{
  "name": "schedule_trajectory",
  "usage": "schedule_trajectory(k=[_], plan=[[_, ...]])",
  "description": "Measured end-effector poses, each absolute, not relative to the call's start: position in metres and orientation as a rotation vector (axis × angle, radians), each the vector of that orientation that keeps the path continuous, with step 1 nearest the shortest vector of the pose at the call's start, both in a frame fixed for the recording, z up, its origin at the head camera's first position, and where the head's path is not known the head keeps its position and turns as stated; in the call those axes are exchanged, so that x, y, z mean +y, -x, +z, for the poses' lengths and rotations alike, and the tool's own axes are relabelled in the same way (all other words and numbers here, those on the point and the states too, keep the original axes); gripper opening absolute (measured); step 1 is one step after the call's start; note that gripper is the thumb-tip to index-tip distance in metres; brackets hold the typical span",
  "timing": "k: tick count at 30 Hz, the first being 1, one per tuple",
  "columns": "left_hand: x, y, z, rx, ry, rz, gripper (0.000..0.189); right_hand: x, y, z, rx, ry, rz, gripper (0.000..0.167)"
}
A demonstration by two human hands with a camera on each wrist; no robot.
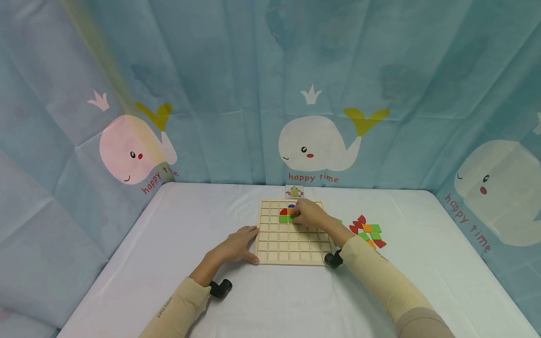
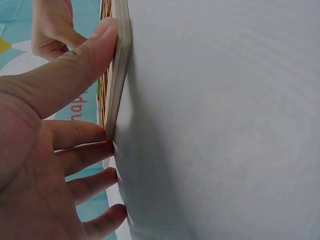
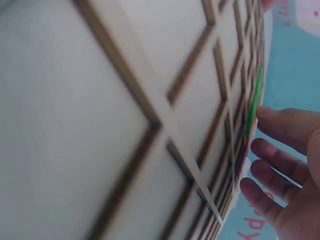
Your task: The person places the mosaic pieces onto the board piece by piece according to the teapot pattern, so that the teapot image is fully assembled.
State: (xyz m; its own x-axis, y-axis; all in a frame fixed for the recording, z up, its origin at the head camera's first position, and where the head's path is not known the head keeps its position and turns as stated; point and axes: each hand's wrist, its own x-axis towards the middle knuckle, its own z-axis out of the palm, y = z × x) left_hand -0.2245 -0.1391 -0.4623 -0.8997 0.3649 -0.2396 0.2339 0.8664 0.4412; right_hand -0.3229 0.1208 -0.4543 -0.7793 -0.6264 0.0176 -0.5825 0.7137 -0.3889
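A square wooden grid board [image 1: 276,245] lies on the white table. My left hand [image 1: 238,244] rests at its left side, the thumb on the near corner and the spread fingertips along the edge [image 2: 120,75]. Over the board's upper middle, my right hand [image 1: 312,213] reaches down to the coloured pieces. Its thumb touches a green tile [image 3: 255,100] in the right wrist view, the other fingers loosely spread. Beside those fingertips sit a red rounded piece [image 1: 283,212], a green square [image 1: 283,218] and part of an orange piece [image 1: 289,211]. A blue piece [image 1: 291,205] shows behind, partly covered by the hand.
Loose red pieces [image 1: 359,222], green squares [image 1: 375,228] and orange squares [image 1: 367,227] lie to the right of the board, near the right forearm. A small picture card [image 1: 294,192] stands behind the board's far edge. Whale-printed curtain [image 1: 236,141] encloses the table.
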Motion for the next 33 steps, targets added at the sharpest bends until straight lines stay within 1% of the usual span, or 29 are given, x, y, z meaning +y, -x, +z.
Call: schedule_trajectory(k=[6,14,18,26,33], plan=[[-0.138,0.224,-0.462,2.719,-0.447,0.590,0.098,0.134,0.324,-0.440,2.828,0.887,-0.625,0.017],[-0.139,0.224,-0.461,2.721,-0.443,0.587,0.098,0.164,0.324,-0.431,2.845,0.726,-0.652,0.022],[-0.139,0.224,-0.461,2.718,-0.445,0.591,0.098,0.178,0.323,-0.433,2.854,0.671,-0.649,0.023],[-0.139,0.224,-0.461,2.719,-0.443,0.585,0.097,0.203,0.315,-0.441,2.857,0.687,-0.698,0.024],[-0.139,0.223,-0.460,2.717,-0.435,0.599,0.097,0.217,0.313,-0.448,2.856,0.520,-0.651,0.027]])
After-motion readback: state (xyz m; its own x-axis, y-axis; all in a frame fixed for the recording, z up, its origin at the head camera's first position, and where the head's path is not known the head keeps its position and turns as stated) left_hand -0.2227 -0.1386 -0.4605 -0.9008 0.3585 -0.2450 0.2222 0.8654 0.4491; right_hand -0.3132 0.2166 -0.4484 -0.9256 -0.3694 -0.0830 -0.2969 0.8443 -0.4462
